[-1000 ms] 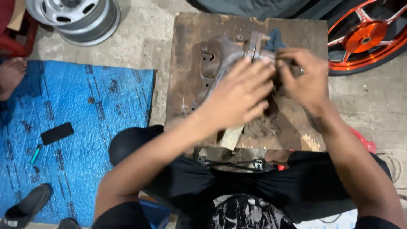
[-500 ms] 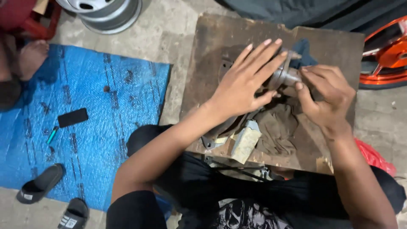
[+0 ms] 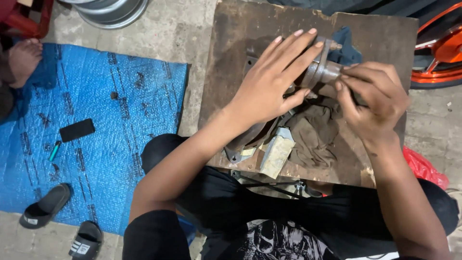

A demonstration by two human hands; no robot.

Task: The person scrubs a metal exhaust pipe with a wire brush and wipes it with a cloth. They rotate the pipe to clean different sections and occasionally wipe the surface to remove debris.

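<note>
A: Quick pass. Where's the part?

B: Grey metal casting (image 3: 269,126) lies on the worn wooden board (image 3: 380,43), near the board's middle. Its round flanged end (image 3: 321,70) sticks up at the top, just left of a dark blue cloth (image 3: 347,47).

A: Left hand?

B: Left hand (image 3: 269,86) lies flat over the casting, 4 fingers spread and stretched toward the flange, thumb out to the side. It presses down, it does not wrap or pinch anything.

A: Right?

B: Right hand (image 3: 373,98) is curled, fingertips pinching at the stub end of the flange. Whether a small tool sits inside the fist, cannot tell, the fingers hide it.

A: How to do this bit well?

B: My read: keep the left palm heavy so the casting can't rock on the board, and keep those spread fingers clear of the flange edge. The right should work square to the stub, small moves, not levering sideways. The brown rag (image 3: 315,132) under the part could bunch and tilt it.

A: Other stuff?

B: Pale block (image 3: 276,154) at the board's near edge, touching the casting. Blue tarp (image 3: 101,139) to the left with a black phone (image 3: 77,130) on it, 2 black sandals (image 3: 62,216) at its near edge, silver wheel rim (image 3: 113,10) above, orange wheel (image 3: 440,53) at right.
</note>
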